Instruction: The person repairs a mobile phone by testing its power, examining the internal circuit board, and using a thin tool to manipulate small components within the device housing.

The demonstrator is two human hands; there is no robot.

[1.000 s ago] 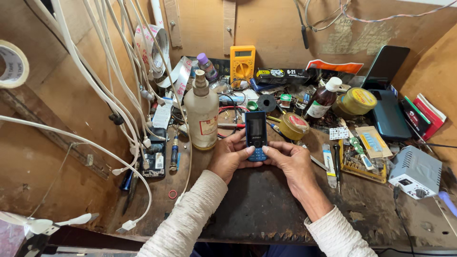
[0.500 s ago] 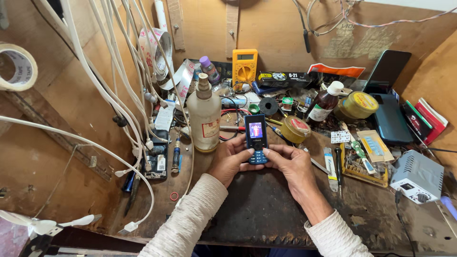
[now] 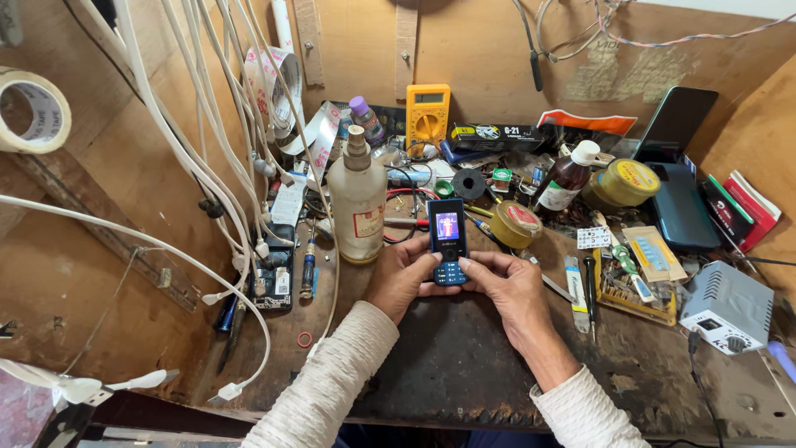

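Note:
I hold a small dark blue keypad phone (image 3: 448, 241) upright above the workbench, its screen lit. My left hand (image 3: 402, 278) wraps the phone's left side, thumb on the keypad. My right hand (image 3: 510, 286) grips the right side, its thumb also resting on the keys. Both forearms wear cream knit sleeves. Just left of the phone stands a tall whitish plastic bottle (image 3: 357, 203) with a pump top.
A cluttered wooden bench (image 3: 464, 365) holds a yellow multimeter (image 3: 427, 116), brown bottle (image 3: 566, 178), yellow tins (image 3: 516, 224), screwdrivers, a white power unit (image 3: 728, 309) and dark tablets (image 3: 680, 203). White cables (image 3: 207, 141) hang at left beside a tape roll (image 3: 31, 109).
The phone's screen, dim a second ago, now shows a bright picture. My thumbs shifted slightly on the keypad; hands stay in the same place.

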